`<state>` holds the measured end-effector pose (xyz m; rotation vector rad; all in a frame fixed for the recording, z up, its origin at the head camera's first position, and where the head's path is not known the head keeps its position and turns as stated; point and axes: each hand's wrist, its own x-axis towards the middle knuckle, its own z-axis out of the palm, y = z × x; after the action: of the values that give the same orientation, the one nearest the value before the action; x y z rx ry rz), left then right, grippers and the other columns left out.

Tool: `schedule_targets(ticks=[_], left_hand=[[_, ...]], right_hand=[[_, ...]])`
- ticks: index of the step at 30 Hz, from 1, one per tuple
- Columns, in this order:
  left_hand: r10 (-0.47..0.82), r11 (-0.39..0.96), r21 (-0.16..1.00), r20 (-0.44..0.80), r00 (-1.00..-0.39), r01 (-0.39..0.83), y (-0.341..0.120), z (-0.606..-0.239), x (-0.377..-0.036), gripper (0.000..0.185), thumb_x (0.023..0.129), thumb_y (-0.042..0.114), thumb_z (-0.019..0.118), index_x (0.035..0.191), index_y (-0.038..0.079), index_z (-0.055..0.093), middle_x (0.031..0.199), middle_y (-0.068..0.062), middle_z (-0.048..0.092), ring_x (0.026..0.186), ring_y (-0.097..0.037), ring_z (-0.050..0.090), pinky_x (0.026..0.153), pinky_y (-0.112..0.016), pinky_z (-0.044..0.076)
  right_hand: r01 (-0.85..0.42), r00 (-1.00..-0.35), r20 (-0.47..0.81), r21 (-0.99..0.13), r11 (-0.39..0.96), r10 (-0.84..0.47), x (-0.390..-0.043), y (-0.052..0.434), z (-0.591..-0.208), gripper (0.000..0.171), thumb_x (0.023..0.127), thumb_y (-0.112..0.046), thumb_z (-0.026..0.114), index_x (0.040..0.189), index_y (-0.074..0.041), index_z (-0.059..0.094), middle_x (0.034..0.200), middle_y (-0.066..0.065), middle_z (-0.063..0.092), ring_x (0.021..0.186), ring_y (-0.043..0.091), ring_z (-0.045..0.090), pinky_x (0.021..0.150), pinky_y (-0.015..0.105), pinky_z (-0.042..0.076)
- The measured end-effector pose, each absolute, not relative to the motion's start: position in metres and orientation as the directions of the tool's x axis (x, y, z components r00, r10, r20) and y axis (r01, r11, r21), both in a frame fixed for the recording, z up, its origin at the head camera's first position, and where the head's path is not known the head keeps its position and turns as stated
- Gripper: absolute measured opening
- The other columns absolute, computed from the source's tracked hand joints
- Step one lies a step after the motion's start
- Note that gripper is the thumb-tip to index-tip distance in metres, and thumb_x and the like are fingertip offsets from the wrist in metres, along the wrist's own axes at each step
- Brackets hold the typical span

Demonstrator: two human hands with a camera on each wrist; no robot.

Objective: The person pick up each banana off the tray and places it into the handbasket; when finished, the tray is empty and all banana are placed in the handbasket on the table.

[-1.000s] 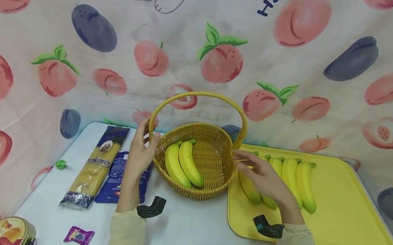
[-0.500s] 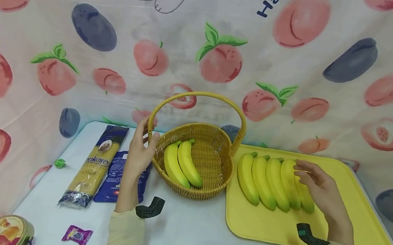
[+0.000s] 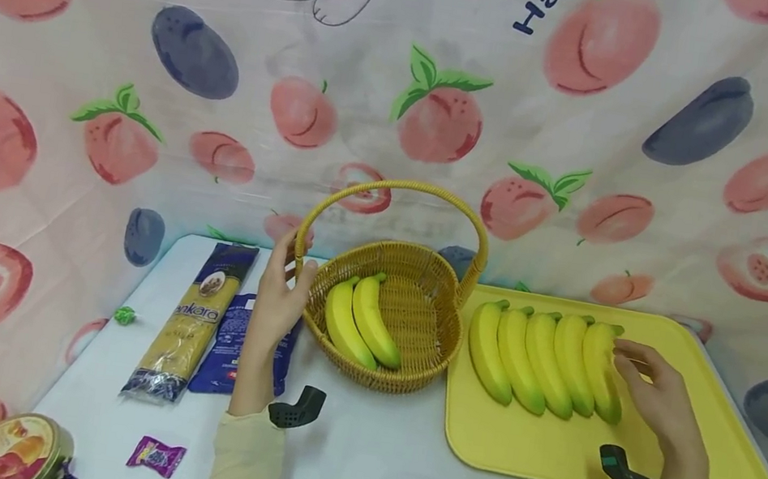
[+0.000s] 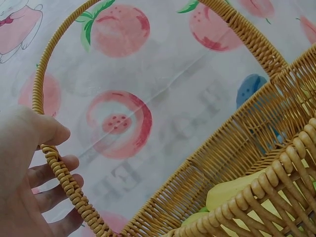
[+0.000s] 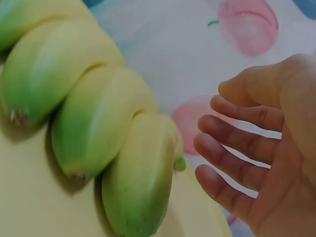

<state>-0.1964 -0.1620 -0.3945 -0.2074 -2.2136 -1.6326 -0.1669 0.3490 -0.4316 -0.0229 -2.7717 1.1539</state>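
A wicker basket stands mid-table with two bananas lying inside. My left hand grips the foot of its arched handle on the left side. In the left wrist view the thumb of this hand is in front of the handle and the fingers behind it. On the yellow tray to the right lie several bananas side by side. My right hand hovers open beside the rightmost banana. In the right wrist view this hand has loosely bent fingers, just clear of the fruit.
Left of the basket lie a long pasta packet and a blue packet. A green sweet, a purple wrapper and a round tin sit near the front left. A fruit-print cloth hangs behind the white table.
My right hand has moved from the left end of the banana row across to its right end. My left hand has stayed on the basket handle.
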Motion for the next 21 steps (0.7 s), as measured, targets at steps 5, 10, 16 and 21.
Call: schedule_targets(ticks=[5, 10, 16, 21], left_hand=[[-0.102, 0.312, 0.886, 0.389, -0.915, 0.342, -0.160, -0.394, -0.196, 0.046, 0.098, 0.020, 0.048, 0.142, 0.027, 0.036, 0.136, -0.007, 0.048, 0.131, -0.022, 0.042, 0.107, -0.049, 0.036], [-0.112, 0.317, 0.885, 0.393, -0.913, 0.342, -0.159, -0.394, -0.198, 0.046, 0.098, 0.019, 0.049, 0.142, 0.024, 0.037, 0.135, -0.007, 0.049, 0.131, -0.022, 0.042, 0.107, -0.050, 0.036], [-0.114, 0.317, 0.888, 0.385, -0.916, 0.334, -0.155, -0.382, -0.191, 0.046, 0.098, 0.015, 0.048, 0.142, 0.018, 0.037, 0.135, -0.011, 0.049, 0.133, -0.026, 0.041, 0.107, -0.052, 0.035], [-0.113, 0.310, 0.900, 0.357, -0.927, 0.308, -0.153, -0.373, -0.182, 0.048, 0.097, 0.009, 0.048, 0.143, 0.011, 0.036, 0.137, -0.017, 0.046, 0.135, -0.031, 0.038, 0.108, -0.052, 0.034]], right_hand=[[-0.005, -0.991, 0.099, -0.701, 0.713, 0.091, -0.166, 0.357, -0.441, 0.052, 0.098, -0.036, 0.046, 0.135, 0.000, 0.044, 0.123, 0.009, 0.051, 0.093, -0.017, 0.032, 0.067, 0.007, 0.040], [0.027, -0.997, 0.030, -0.721, 0.692, 0.070, -0.170, 0.360, -0.450, 0.060, 0.099, -0.036, 0.045, 0.142, 0.004, 0.032, 0.132, 0.028, 0.041, 0.101, 0.008, 0.045, 0.066, 0.008, 0.039], [0.082, -0.997, -0.064, -0.741, 0.666, 0.051, -0.175, 0.359, -0.458, 0.072, 0.098, -0.041, 0.043, 0.147, 0.005, 0.018, 0.136, 0.032, 0.035, 0.118, 0.046, 0.038, 0.073, 0.014, 0.040], [0.107, -0.993, -0.109, -0.724, 0.682, 0.040, -0.175, 0.355, -0.460, 0.075, 0.099, -0.045, 0.039, 0.147, 0.007, 0.016, 0.138, 0.036, 0.032, 0.123, 0.052, 0.035, 0.090, 0.047, 0.042]])
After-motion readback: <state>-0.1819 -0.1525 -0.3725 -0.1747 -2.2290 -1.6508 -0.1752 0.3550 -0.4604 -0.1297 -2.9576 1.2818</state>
